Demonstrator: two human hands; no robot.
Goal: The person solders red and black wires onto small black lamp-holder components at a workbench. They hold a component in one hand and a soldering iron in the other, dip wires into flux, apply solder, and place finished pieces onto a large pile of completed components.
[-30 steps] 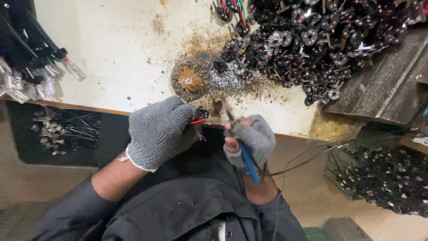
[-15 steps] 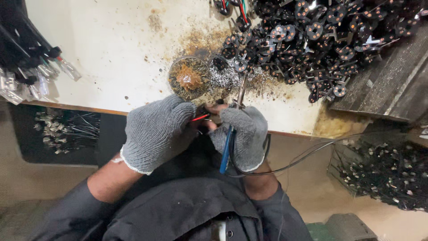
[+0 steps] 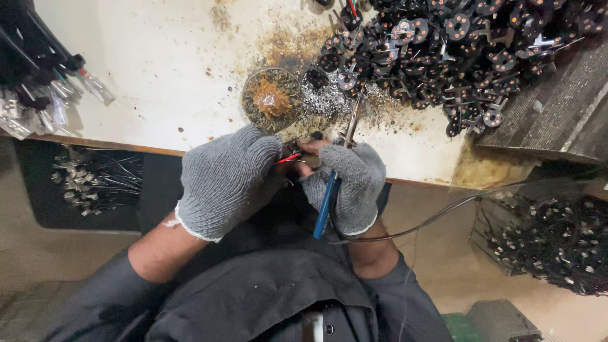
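Both my gloved hands met at the bench edge: my left hand pinched a small red-wired part, my right hand gripped a blue-handled soldering iron, tip toward the flux tin.

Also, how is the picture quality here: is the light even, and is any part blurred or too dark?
Head view: bright light on the white bench top, no strong glare; the gloved left hand and right hand look sharp; the bin under the bench and the dark parts heap lose detail in shadow; the frame edges look slightly stretched.
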